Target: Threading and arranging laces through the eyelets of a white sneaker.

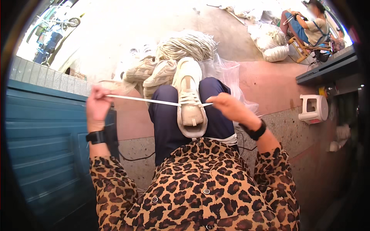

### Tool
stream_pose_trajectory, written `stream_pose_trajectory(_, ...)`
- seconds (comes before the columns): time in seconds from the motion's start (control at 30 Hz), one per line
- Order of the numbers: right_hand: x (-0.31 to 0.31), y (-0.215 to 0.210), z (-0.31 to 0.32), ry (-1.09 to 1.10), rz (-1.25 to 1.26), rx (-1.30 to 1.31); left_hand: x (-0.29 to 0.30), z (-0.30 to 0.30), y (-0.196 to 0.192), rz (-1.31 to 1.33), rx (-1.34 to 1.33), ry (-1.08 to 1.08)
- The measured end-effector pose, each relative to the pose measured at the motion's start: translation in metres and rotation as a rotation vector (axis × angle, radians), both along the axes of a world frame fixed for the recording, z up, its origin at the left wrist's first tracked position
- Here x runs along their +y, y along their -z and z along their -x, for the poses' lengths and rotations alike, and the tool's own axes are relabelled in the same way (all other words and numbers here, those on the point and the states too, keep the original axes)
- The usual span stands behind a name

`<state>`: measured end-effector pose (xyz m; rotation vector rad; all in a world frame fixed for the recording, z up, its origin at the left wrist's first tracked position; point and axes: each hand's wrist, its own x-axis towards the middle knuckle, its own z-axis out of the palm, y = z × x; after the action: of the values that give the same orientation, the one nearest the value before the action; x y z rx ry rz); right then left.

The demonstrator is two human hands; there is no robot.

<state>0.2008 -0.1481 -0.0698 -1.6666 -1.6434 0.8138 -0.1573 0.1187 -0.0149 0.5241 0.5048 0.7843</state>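
A cream sneaker point(187, 79) rests between my knees, its heel toward me and its toe pointing away. White lace crosses its lower eyelets over the beige tongue point(192, 115). Out to the left, my left hand point(98, 103) is closed on one end of the shoelace point(142, 99), which runs taut to the shoe's left side. Close by the shoe's right side, my right hand point(231, 109) pinches the other, shorter lace length, much of it hidden by the hand.
Beyond my knees lie several beige sneakers point(140, 69) and a heap of white laces point(189, 45) beside clear plastic point(219, 69). A blue door panel point(46, 142) stands left. At right are a white stool point(313, 109) and a seated person point(308, 27) near stuffed sacks point(269, 42).
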Motion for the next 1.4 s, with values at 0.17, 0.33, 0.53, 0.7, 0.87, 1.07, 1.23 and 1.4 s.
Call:
stream_pose_trajectory(0.17, 0.011, 0.008, 0.033, 0.028, 0.084, 0.046, 0.034, 0.116, -0.013, -0.123, -0.044, -0.353)
stream_pose_trajectory(0.33, 0.024, 0.007, 0.046, 0.08, -0.152, -0.314, 0.028, 0.12, 0.007, -0.069, 0.367, -0.518)
stream_pose_trajectory(0.53, 0.04, 0.014, 0.064, 0.09, -0.093, -0.501, -0.038, -0.026, 0.046, -0.476, 0.864, -0.068)
stream_pose_trajectory(0.7, 0.045, 0.026, 0.057, 0.167, 0.077, 0.071, -0.104, -0.11, 0.046, -0.848, 0.966, 0.402)
stream_pose_trajectory(0.87, 0.04, 0.017, 0.058, 0.056, -0.077, -0.287, -0.13, -0.145, 0.055, -1.59, 1.075, 0.325)
stream_pose_trajectory(1.07, 0.049, 0.014, 0.06, -0.044, -0.081, -0.181, -0.135, -0.152, 0.057, -1.61, 1.224, 0.337)
stream_pose_trajectory(1.23, 0.044, 0.013, 0.052, -0.007, -0.09, -0.177, -0.127, -0.158, 0.054, -1.626, 1.253, 0.538)
stream_pose_trajectory(1.4, 0.027, -0.027, 0.022, 0.076, 0.33, -0.235, -0.107, -0.133, -0.002, -0.857, 0.805, 0.675)
